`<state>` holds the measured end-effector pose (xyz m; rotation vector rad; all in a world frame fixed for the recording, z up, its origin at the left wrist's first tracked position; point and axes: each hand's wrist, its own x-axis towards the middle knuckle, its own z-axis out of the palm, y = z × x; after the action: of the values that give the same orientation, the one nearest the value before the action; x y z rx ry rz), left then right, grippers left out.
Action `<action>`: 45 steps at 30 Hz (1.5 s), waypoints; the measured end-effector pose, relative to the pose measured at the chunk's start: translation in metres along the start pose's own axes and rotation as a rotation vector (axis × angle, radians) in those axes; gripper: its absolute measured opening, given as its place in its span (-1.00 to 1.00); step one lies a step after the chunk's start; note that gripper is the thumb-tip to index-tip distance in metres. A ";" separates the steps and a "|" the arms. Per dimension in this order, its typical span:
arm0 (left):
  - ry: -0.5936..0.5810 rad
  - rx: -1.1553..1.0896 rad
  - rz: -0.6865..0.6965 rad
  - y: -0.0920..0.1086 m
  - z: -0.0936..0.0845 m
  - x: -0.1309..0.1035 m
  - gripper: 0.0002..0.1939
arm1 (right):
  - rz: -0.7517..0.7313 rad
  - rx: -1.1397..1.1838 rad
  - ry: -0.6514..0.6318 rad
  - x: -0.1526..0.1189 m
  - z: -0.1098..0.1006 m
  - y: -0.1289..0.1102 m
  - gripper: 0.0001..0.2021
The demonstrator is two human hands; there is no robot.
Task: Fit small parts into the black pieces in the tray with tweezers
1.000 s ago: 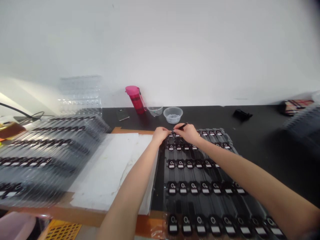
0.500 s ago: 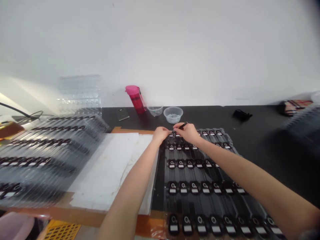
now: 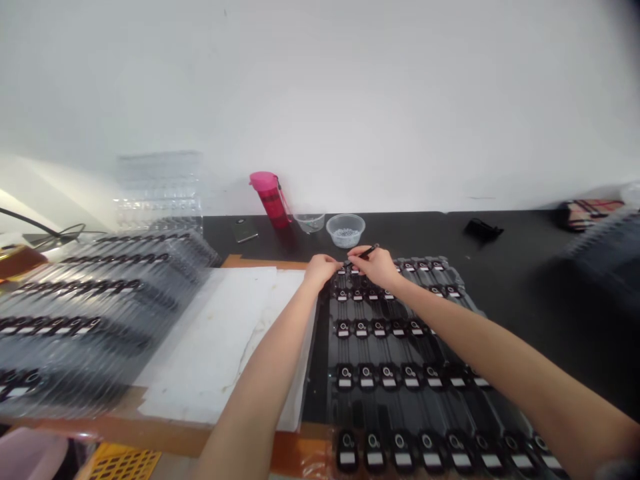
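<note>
A clear plastic tray [image 3: 367, 350] lies in front of me, filled with rows of small black parts [image 3: 345, 375], each showing a light ring and a white rectangle. At its far left corner my left hand [image 3: 323, 270] has its fingers pinched together by one of the parts; what they hold is too small to make out. Close beside it, my right hand [image 3: 375, 265] grips a slim black pen-like tool [image 3: 369, 251], its tip directed down at the same corner. The fingers of both hands nearly meet there.
Behind the hands stands a clear bowl [image 3: 346, 230] of small pale pieces, beside another clear bowl [image 3: 310, 222] and a pink bottle [image 3: 271, 200]. White paper sheets [image 3: 215, 333] lie to the left. Stacked filled trays [image 3: 100, 307] rise farther left. A black object [image 3: 483, 230] sits at right.
Both hands stay at the tray's far left corner with hardly any movement. The view has shifted very slightly.
</note>
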<state>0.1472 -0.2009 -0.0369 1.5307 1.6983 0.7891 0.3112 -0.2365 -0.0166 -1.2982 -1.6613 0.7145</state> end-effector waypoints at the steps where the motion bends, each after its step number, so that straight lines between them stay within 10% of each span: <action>1: -0.003 0.001 0.001 0.000 0.000 0.000 -0.80 | 0.002 0.005 -0.002 0.000 0.000 0.001 -0.86; 34: 0.011 0.073 0.008 -0.006 0.002 0.006 -0.75 | 0.029 0.046 -0.006 -0.003 -0.003 0.001 -0.88; 45: 0.028 0.069 -0.006 -0.006 0.003 0.007 -0.70 | 0.035 0.136 0.012 -0.012 -0.032 -0.015 -0.87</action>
<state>0.1466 -0.1949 -0.0442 1.5671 1.7664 0.7586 0.3338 -0.2547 0.0074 -1.2352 -1.5556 0.8251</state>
